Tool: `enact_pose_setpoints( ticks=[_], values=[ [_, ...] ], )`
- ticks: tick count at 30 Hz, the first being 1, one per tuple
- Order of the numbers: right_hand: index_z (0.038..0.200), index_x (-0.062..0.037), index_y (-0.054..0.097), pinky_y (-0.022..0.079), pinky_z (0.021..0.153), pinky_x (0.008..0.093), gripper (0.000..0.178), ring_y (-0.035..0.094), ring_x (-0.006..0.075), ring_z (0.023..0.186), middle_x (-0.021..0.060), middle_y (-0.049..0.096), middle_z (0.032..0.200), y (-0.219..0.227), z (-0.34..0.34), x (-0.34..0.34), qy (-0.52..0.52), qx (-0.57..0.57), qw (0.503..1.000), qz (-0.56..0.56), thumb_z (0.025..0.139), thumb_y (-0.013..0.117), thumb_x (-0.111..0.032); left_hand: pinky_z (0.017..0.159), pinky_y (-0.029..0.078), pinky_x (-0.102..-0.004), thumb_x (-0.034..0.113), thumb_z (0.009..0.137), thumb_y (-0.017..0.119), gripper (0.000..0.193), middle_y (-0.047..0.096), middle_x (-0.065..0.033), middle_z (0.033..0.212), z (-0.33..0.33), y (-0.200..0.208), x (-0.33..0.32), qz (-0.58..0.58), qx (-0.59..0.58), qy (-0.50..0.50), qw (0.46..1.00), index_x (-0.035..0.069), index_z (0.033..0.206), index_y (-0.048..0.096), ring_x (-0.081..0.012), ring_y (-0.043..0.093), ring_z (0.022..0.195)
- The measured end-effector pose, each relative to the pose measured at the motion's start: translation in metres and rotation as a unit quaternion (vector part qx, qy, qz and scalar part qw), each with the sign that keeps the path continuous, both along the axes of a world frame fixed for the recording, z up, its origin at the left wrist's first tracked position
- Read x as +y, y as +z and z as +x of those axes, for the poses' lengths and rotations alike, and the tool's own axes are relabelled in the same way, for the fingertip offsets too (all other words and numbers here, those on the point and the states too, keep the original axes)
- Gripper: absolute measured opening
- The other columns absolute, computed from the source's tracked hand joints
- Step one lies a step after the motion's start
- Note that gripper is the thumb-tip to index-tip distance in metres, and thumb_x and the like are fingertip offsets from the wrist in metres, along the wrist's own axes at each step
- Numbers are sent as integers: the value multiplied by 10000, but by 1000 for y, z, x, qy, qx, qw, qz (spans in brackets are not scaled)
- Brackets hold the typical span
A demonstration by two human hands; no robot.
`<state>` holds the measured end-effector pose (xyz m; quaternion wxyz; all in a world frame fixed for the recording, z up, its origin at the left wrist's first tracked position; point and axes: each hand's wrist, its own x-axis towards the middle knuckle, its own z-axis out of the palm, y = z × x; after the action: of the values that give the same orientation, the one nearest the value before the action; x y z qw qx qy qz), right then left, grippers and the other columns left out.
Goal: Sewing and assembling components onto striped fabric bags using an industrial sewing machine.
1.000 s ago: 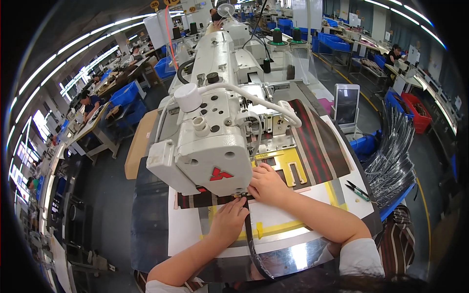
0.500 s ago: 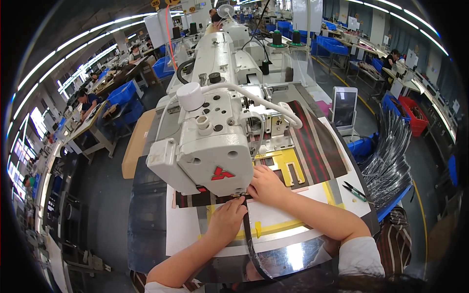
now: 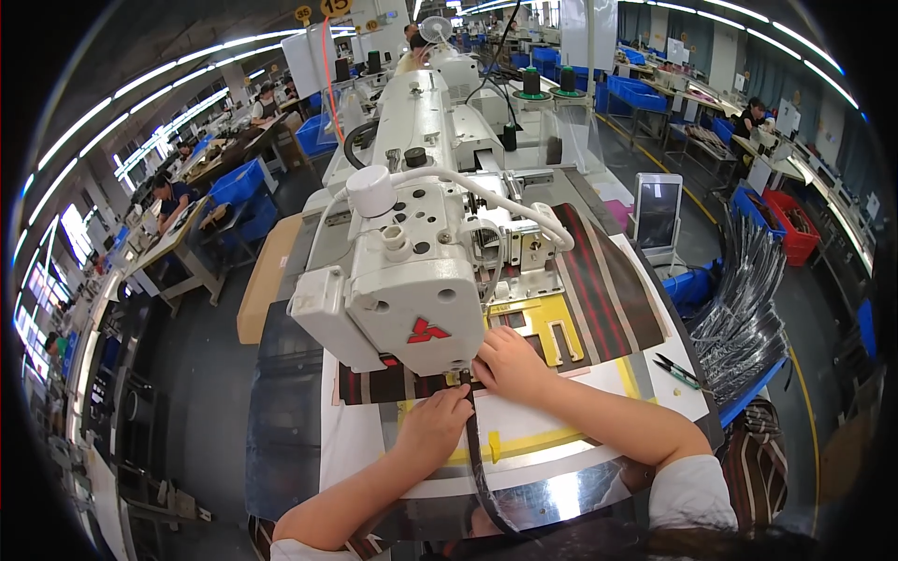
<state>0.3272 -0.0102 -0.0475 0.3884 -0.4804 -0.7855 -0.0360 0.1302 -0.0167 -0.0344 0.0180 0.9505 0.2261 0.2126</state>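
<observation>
Two hands meet at a dark strip beneath the sewing-machine head

Beyond the left hand, to its left, stands a tan board (image 3: pixel 267 285), its long side running away from the person. Nearer that hand, a narrow part of striped fabric (image 3: pixel 379 385) lies flat, just beyond the fingers.

The left hand (image 3: pixel 433 425) is flat and narrow, fingers together, fingertips touching the strip's left edge; whether they grip it cannot be told. Above both hands looms the white industrial sewing machine (image 3: pixel 412 299).

The dark narrow strip (image 3: pixel 474 456) lies between the hands. Its long axis runs toward the person: the far end points under the machine head, and the near end bends rightward.

The right hand (image 3: pixel 510 366) is curled with fingers close, its fingertips beside the strip's far end; its grip is hidden. Just beyond its knuckles is a yellow slotted template (image 3: pixel 572 338). Farther right, a wider striped fabric panel (image 3: pixel 608 280) has stripes pointing away and slightly leftward. Well right of the hand lies a slim dark-and-green tool (image 3: pixel 677 370), slanting from far left to near right.
</observation>
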Motion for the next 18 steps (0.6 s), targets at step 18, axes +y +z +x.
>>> enact_pose_setpoints(
  ticks=[18],
  values=[
    [842,-28,534,419,822,372,113,537,279,875,104,558,931,6,-14,-20,20,16,1000,-18,752,597,-54,716,515,-317,134,769,599,129,605,-99,1057,-15,16,-14,-29,15,-19,999,48,838,532,-221,597,934]
  ],
)
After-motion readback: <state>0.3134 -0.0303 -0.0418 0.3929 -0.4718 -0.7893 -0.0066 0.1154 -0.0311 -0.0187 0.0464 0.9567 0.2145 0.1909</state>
